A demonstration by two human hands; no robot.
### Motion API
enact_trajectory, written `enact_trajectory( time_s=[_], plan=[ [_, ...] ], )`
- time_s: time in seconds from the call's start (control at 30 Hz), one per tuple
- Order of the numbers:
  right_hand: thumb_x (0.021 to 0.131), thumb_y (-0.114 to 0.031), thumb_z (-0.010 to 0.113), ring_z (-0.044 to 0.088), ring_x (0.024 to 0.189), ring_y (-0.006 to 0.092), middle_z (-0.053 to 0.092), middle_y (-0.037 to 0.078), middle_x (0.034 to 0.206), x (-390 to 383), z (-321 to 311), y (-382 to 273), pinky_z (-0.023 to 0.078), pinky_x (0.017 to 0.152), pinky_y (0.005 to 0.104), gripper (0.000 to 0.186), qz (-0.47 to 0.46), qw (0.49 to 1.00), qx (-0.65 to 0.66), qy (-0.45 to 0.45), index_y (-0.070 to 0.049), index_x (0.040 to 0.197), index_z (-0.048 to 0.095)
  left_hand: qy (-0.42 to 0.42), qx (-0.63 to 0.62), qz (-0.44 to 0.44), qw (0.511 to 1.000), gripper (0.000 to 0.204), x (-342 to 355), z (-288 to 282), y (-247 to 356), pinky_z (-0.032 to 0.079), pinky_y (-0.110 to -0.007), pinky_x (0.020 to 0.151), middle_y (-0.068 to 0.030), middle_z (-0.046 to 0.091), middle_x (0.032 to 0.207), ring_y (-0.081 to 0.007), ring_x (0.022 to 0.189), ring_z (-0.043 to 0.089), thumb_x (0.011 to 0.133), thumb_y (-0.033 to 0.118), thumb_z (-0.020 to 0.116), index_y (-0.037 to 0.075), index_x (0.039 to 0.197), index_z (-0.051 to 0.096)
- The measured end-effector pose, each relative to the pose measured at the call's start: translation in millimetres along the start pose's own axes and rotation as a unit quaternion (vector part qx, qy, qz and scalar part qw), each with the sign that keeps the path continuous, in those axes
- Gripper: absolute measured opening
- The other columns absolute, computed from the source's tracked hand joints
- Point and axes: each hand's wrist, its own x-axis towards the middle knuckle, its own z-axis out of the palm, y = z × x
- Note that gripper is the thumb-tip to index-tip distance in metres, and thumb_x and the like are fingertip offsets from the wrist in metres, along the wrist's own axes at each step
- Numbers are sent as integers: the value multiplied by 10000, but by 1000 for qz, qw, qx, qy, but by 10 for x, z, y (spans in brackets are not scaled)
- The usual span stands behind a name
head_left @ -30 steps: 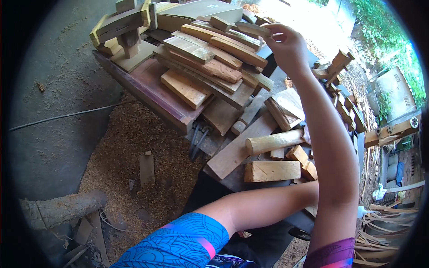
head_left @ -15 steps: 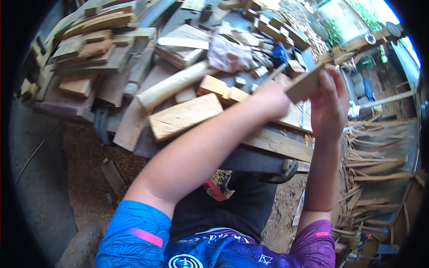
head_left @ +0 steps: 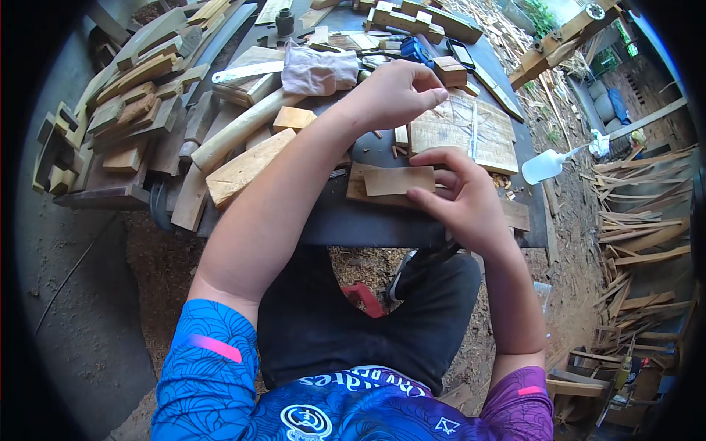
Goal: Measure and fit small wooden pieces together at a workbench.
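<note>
My right hand (head_left: pixel 469 198) grips the right end of a thin, flat tan rectangle (head_left: pixel 397 181), thumb on the near edge and index finger on the far edge. Whether the rectangle is card or thin wood I cannot tell. Under it lies a small brown wooden piece (head_left: pixel 357 188), near the front of the dark table. My left hand (head_left: pixel 403 92) hovers farther off, thumb and fingers drawn together beside a flat wooden board (head_left: pixel 430 140) with dark lines on it. Anything between those fingertips is hidden. A slim pale blue-white strip (head_left: pixel 473 131) lies on this board.
On the left are a thick wooden block (head_left: pixel 246 173), a round wooden rod (head_left: pixel 246 128) and stacked offcuts (head_left: pixel 136 110). A pinkish cloth (head_left: pixel 318 71) covers part of a white ruler (head_left: pixel 246 72). A white squeeze bottle (head_left: pixel 544 167) is beyond the table's right edge.
My right hand has come down and nearer with the thin rectangle, which was raised between both hands. My left hand has moved away from it, up and to the left. The view has shifted.
</note>
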Motion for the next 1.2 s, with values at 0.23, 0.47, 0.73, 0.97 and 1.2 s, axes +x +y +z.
enact_trajectory(
  time_s=[0.23, 0.47, 0.73, 0.97, 1.2],
  plan=[
    [819, -89, 796, 657, 1055, 340, 689, 130, 1070, 34, 64, -4, 539, 895, 429, 238, -197, 914, -355, 15, -70, 1044, 719, 35, -22, -7, 999, 382, 20, 30, -4, 519, -280, 685, -36, 720, 872, -92, 772, 619, 1025, 380, 675, 14, 1104, 753],
    [799, -131, 809, 652, 1019, 358, 678, 127, 964, 114, 117, 30, 524, 888, 450, 202, -257, 873, -414, 4, -77, 976, 728, 35, -3, 11, 999, 414, 20, 41, -40, 505, -261, 654, -20, 710, 861, -78, 747, 611, 1035, 418, 652, 27, 1121, 761],
    [796, -130, 820, 687, 983, 362, 704, 137, 986, 149, 75, 52, 541, 890, 445, 214, -249, 890, -381, -1, -61, 986, 749, 14, 39, -33, 999, 466, 34, 2, 101, 549, -381, 872, -193, 751, 1037, -265, 959, 703, 1078, 380, 557, -49, 1138, 728],
    [758, -100, 835, 692, 985, 371, 716, 151, 993, 129, 8, 40, 542, 921, 447, 270, -269, 882, -387, -12, -71, 1016, 758, 12, 39, -37, 998, 459, 28, 0, 132, 558, -374, 862, -178, 761, 1029, -252, 964, 712, 1072, 380, 589, -49, 1140, 736],
    [720, -76, 840, 708, 873, 309, 736, 167, 915, 72, -239, 65, 552, 845, 408, 349, -234, 912, -336, -28, -77, 1064, 782, -7, 38, -48, 998, 409, -10, 14, 151, 560, -349, 847, -149, 766, 1005, -212, 947, 710, 1069, 347, 601, -27, 1151, 746]
  ],
)
